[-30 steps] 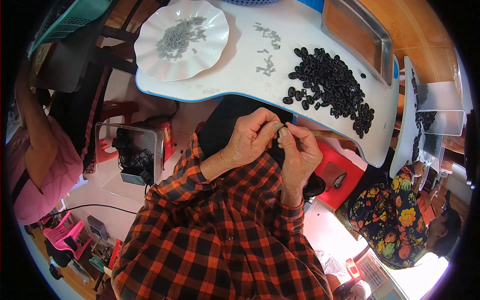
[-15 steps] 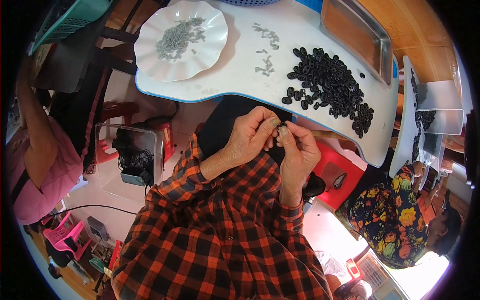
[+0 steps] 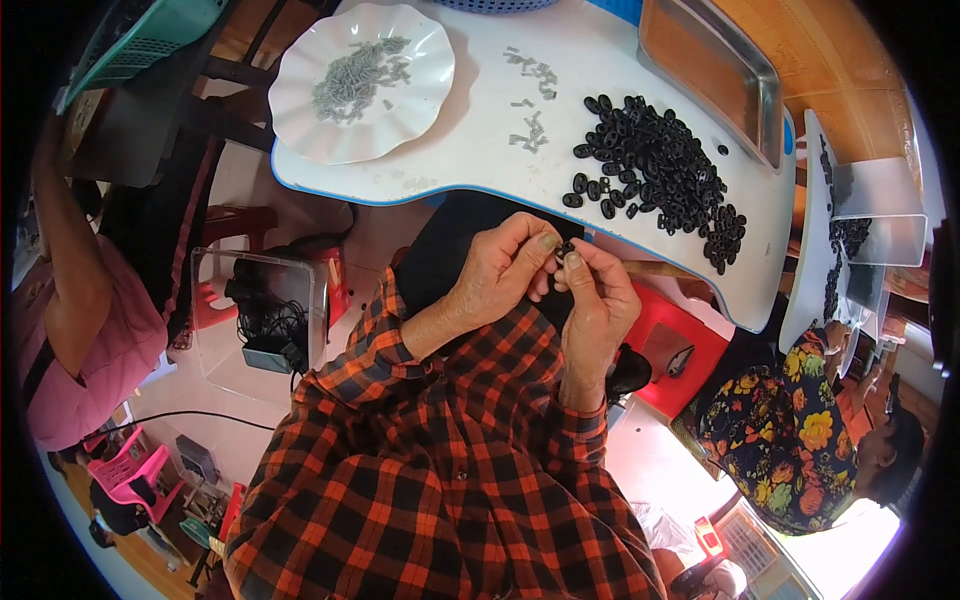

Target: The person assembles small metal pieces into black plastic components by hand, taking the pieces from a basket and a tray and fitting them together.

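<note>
My left hand (image 3: 503,268) and my right hand (image 3: 602,300) meet fingertip to fingertip in front of the near table edge, above my lap. A small black piece (image 3: 567,247), which looks like one of the black oval pieces on the table, shows in the pinch of my right thumb and fingers. The left thumb and fingers are pressed together right beside it; what they pinch, if anything, is hidden. Beyond the hands, to the right, lies a pile of black oval pieces with holes (image 3: 655,160). Short clear tube pieces (image 3: 535,130) lie scattered left of that pile.
A white scalloped plate (image 3: 425,110) holds many small greyish tube pieces. A metal tray (image 3: 770,110) stands at the table's far right. On the floor at left is a clear bin (image 3: 210,345) with black cables. Co-workers sit at both sides; a red stool (image 3: 650,375) is near my right arm.
My right thumb and fingertips have shifted very slightly around the small black piece. My left hand stays nearly still, and the things on the table look the same.
</note>
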`<state>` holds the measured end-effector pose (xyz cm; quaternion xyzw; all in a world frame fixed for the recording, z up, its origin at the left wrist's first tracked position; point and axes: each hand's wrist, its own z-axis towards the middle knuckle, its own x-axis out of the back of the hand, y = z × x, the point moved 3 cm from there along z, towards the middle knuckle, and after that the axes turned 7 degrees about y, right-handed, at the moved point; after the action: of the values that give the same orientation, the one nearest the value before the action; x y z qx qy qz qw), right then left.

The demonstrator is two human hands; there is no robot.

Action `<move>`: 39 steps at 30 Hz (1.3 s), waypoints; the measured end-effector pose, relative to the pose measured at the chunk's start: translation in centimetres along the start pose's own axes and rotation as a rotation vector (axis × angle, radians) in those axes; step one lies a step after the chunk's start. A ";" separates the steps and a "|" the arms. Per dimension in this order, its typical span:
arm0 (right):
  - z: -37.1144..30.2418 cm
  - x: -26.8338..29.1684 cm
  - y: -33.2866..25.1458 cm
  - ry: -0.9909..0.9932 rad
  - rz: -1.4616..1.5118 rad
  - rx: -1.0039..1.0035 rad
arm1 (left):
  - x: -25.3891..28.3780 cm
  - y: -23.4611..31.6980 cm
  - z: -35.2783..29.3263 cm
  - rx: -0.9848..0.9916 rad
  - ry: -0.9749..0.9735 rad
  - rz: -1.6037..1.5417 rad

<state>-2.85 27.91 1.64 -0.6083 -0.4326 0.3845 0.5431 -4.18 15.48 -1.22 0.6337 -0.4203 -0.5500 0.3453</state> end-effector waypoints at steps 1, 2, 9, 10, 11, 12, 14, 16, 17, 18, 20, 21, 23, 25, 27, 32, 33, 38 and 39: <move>0.0 -0.1 -0.2 0.000 -0.003 -0.010 | 0.1 0.0 0.0 -0.002 -0.001 0.001; 0.0 -0.1 -0.3 0.000 -0.007 -0.020 | 0.2 0.0 0.0 0.007 -0.015 -0.012; -0.3 0.5 -0.3 -0.008 -0.079 -0.021 | 0.1 0.1 -0.2 0.071 -0.019 -0.040; -0.2 0.6 -0.3 -0.005 -0.155 0.099 | 0.1 0.1 -0.2 0.070 -0.022 -0.039; -0.2 0.5 -0.5 -0.007 -0.229 0.219 | 0.1 0.2 -0.3 0.097 -0.002 -0.051; -0.3 0.4 -0.6 -0.008 -0.226 0.220 | 0.2 0.2 -0.3 0.124 0.019 -0.063; -0.6 0.0 -1.8 -0.009 -0.425 0.461 | 0.3 0.1 -0.3 0.127 0.015 -0.074; -0.6 -0.2 -2.0 -0.012 -0.419 0.525 | 0.2 0.2 -0.3 0.132 0.009 -0.087; -0.6 -0.3 -2.1 -0.019 -0.412 0.587 | 0.2 0.1 -0.3 0.134 0.008 -0.075; -0.5 -0.5 -2.5 -0.031 -0.464 0.667 | 0.2 0.1 -0.3 0.137 0.006 -0.062; -0.4 -0.4 -2.4 -0.050 -0.497 0.698 | 0.2 0.3 -0.3 0.143 -0.002 -0.061; -0.4 -0.4 -2.4 -0.069 -0.531 0.728 | 0.2 0.3 -0.3 0.149 -0.011 -0.061; -0.4 -0.3 -2.2 -0.060 -0.521 0.709 | 0.1 0.4 -0.3 0.140 -0.015 -0.036; -0.6 -0.2 -2.0 -0.052 -0.510 0.688 | 0.1 0.2 -0.2 0.132 -0.019 -0.011; -0.5 0.1 -1.4 -0.054 -0.368 0.454 | 0.0 0.0 -0.1 0.066 -0.024 -0.042; -0.3 0.7 -0.2 -0.050 -0.190 0.171 | 0.0 0.2 -0.3 0.074 -0.054 0.058; -0.3 0.6 -0.1 -0.044 -0.160 0.075 | 0.1 0.2 -0.3 0.081 -0.046 0.079; -0.5 0.1 -0.8 -0.055 -0.083 0.020 | 0.1 0.4 -0.3 0.010 -0.011 0.111; -0.5 0.1 -0.7 -0.059 -0.094 0.047 | 0.1 0.4 -0.3 -0.024 0.002 0.141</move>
<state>-2.47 27.86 2.38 -0.5630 -0.4674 0.3863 0.5616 -3.93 15.20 -0.84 0.5987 -0.4569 -0.5288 0.3913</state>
